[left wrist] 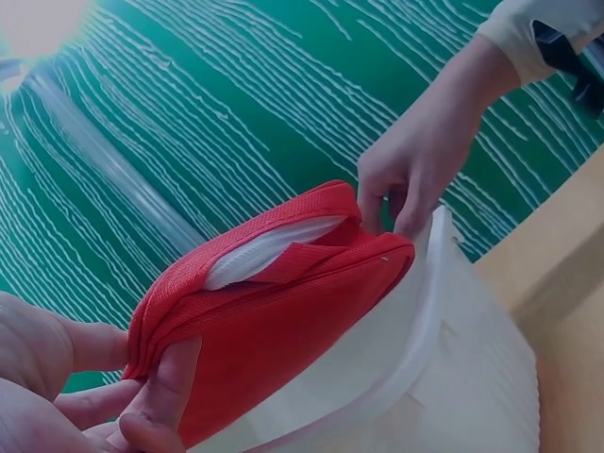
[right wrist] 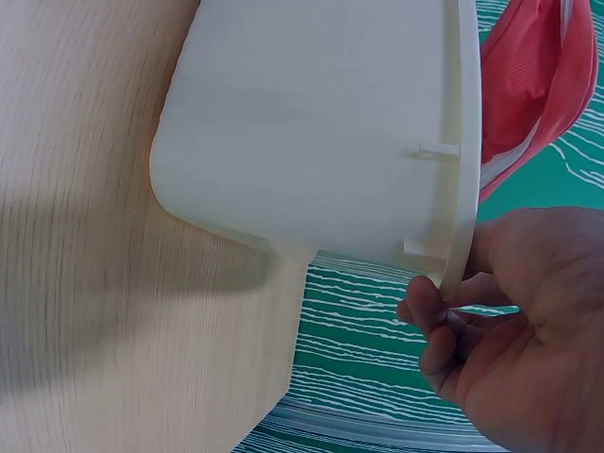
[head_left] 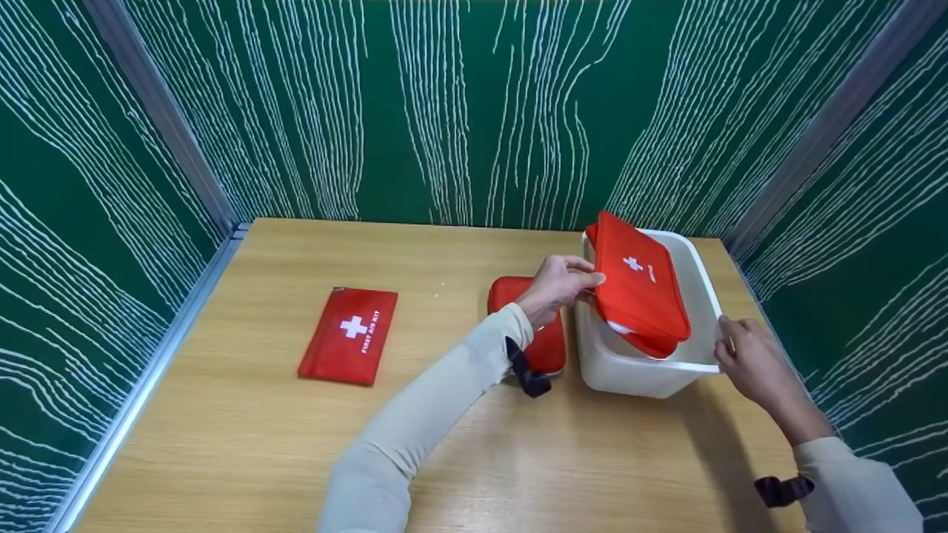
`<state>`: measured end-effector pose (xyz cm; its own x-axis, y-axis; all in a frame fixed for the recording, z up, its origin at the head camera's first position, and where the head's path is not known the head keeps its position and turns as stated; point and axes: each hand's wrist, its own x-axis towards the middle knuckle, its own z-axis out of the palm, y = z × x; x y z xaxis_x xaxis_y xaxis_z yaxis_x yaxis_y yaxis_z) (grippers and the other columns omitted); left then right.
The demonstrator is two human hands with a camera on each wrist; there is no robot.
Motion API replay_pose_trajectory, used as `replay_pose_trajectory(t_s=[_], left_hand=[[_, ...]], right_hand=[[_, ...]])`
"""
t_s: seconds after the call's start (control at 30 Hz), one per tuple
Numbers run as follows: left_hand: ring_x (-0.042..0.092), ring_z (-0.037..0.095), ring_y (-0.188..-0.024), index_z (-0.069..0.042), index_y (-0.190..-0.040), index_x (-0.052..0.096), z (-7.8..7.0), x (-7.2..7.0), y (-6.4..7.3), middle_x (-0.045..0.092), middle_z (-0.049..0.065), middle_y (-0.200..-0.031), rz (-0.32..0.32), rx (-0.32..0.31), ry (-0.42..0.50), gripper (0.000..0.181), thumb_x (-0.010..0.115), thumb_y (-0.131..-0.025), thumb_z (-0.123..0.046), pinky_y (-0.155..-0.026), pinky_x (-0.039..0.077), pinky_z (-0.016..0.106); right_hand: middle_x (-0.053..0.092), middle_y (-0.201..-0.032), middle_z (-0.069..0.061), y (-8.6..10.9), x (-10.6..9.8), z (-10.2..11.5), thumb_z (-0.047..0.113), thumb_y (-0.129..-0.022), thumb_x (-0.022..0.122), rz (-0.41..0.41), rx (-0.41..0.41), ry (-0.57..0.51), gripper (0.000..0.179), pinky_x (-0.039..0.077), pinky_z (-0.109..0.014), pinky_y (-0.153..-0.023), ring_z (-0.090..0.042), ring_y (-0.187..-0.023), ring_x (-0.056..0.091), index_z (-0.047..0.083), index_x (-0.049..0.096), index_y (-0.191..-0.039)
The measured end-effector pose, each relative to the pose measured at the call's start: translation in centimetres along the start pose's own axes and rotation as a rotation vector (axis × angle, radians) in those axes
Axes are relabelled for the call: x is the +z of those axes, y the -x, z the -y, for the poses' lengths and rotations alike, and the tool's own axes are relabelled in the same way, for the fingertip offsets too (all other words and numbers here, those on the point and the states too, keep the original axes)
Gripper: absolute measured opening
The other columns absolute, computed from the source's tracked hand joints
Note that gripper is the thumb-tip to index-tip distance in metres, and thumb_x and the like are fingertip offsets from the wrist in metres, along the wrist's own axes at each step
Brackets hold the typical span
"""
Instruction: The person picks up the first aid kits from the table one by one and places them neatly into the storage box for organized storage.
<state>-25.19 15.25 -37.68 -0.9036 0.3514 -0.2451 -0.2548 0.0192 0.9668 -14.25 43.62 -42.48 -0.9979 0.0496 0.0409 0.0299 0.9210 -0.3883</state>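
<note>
My left hand (head_left: 561, 283) pinches the edge of a red first aid pouch (head_left: 643, 285) with a white cross, tilted over the white plastic bin (head_left: 592, 374). In the left wrist view the pouch (left wrist: 274, 349) gapes along its side, with white material showing inside. With thumb and fingers, my right hand (head_left: 755, 359) grips the bin's rim at its near right corner; the right wrist view shows that hand (right wrist: 528, 330) at the lip of the bin (right wrist: 311, 123). A red case (head_left: 546, 344) lies on the table left of the bin, partly hidden by my left wrist.
A flat red pouch (head_left: 349, 337) marked FIRST AID KIT lies on the left part of the wooden table (head_left: 244, 444). Green walls (head_left: 415, 111) with white streaks enclose the table at the back and both sides, with metal posts at the corners.
</note>
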Motion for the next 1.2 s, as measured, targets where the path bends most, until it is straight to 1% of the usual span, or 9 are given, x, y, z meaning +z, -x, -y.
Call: replay_pose_trajectory(t_s=[0.1, 0.27, 0.33, 0.47, 0.57, 0.73, 0.97, 1.07, 1.2], left_hand=[[0.07, 0.018, -0.07, -0.011, -0.1, 0.072, -0.3, 0.6, -0.3, 0.071, 0.002, -0.087, -0.013, -0.007, -0.026, 0.013, 0.073, -0.088, -0.015, -0.073, 0.057, 0.028], [0.069, 0.017, -0.065, -0.01, -0.097, 0.072, -0.5, 1.6, -0.5, 0.071, 0.003, -0.079, -0.029, -0.025, -0.066, 0.01, 0.072, -0.089, -0.016, -0.073, 0.054, 0.033], [0.07, 0.017, -0.066, -0.01, -0.099, 0.072, -0.5, 1.9, -0.6, 0.071, 0.002, -0.08, -0.033, -0.031, -0.067, 0.012, 0.072, -0.088, -0.016, -0.075, 0.055, 0.034], [0.071, 0.018, -0.067, -0.009, -0.103, 0.071, -0.5, 2.7, -0.7, 0.071, 0.003, -0.085, -0.037, -0.031, -0.051, 0.017, 0.073, -0.088, -0.015, -0.071, 0.058, 0.029], [0.071, 0.018, -0.067, -0.007, -0.104, 0.07, -0.5, 3.2, -0.7, 0.071, 0.004, -0.087, -0.045, -0.022, -0.052, 0.018, 0.073, -0.088, -0.014, -0.069, 0.059, 0.029], [0.07, 0.017, -0.067, -0.008, -0.102, 0.07, -0.4, 3.7, -0.9, 0.071, 0.004, -0.087, -0.067, -0.021, -0.076, 0.015, 0.073, -0.088, -0.014, -0.066, 0.059, 0.027], [0.07, 0.018, -0.067, -0.008, -0.099, 0.069, -0.4, 4.4, -1.4, 0.07, 0.003, -0.088, -0.096, -0.035, -0.071, 0.014, 0.073, -0.087, -0.012, -0.063, 0.058, 0.028], [0.069, 0.017, -0.068, -0.008, -0.098, 0.068, -0.4, 4.8, -1.7, 0.069, 0.003, -0.088, -0.112, -0.038, -0.106, 0.014, 0.074, -0.086, -0.011, -0.063, 0.058, 0.027], [0.067, 0.017, -0.069, -0.008, -0.092, 0.068, -0.3, 5.3, -2.1, 0.068, 0.003, -0.088, -0.151, -0.057, -0.168, 0.012, 0.076, -0.084, -0.01, -0.065, 0.059, 0.028]], right_hand=[[0.049, -0.118, -0.033, 0.0, 0.0, 0.0, 0.008, -0.096, 0.052, -0.009, -0.008, 0.011, 0.046, 0.055, -0.058, -0.077, -0.045, -0.092, 0.054, -0.013, 0.045, -0.136], [0.051, -0.112, -0.035, -0.1, 0.0, 0.2, 0.005, -0.093, 0.056, -0.021, -0.016, 0.041, 0.046, 0.056, -0.058, -0.075, -0.044, -0.089, 0.054, -0.014, 0.046, -0.134], [0.051, -0.113, -0.034, -0.1, -0.1, 0.2, 0.006, -0.093, 0.056, -0.012, -0.015, 0.037, 0.047, 0.056, -0.056, -0.074, -0.043, -0.089, 0.054, -0.014, 0.045, -0.135], [0.052, -0.113, -0.032, 0.0, -0.2, 0.0, 0.007, -0.094, 0.056, -0.014, -0.03, 0.03, 0.048, 0.058, -0.051, -0.071, -0.04, -0.087, 0.054, -0.013, 0.045, -0.136], [0.052, -0.114, -0.032, 0.1, -0.2, -0.1, 0.009, -0.094, 0.057, -0.016, -0.04, 0.026, 0.049, 0.058, -0.05, -0.071, -0.039, -0.088, 0.054, -0.012, 0.045, -0.136], [0.051, -0.116, -0.032, 0.1, -0.1, -0.2, 0.009, -0.094, 0.057, -0.006, -0.035, 0.017, 0.05, 0.058, -0.05, -0.073, -0.04, -0.09, 0.054, -0.012, 0.044, -0.138], [0.05, -0.119, -0.034, 0.0, -0.2, -0.1, 0.009, -0.095, 0.057, 0.007, -0.027, 0.014, 0.05, 0.057, -0.054, -0.076, -0.043, -0.092, 0.055, -0.012, 0.043, -0.138], [0.05, -0.118, -0.034, 0.0, -0.1, -0.2, 0.008, -0.095, 0.056, 0.002, -0.024, 0.017, 0.048, 0.057, -0.054, -0.075, -0.042, -0.092, 0.054, -0.012, 0.045, -0.137], [0.051, -0.114, -0.034, -0.2, 0.0, 0.0, 0.006, -0.093, 0.057, -0.017, -0.02, 0.04, 0.047, 0.058, -0.05, -0.069, -0.041, -0.089, 0.052, -0.013, 0.046, -0.134]])
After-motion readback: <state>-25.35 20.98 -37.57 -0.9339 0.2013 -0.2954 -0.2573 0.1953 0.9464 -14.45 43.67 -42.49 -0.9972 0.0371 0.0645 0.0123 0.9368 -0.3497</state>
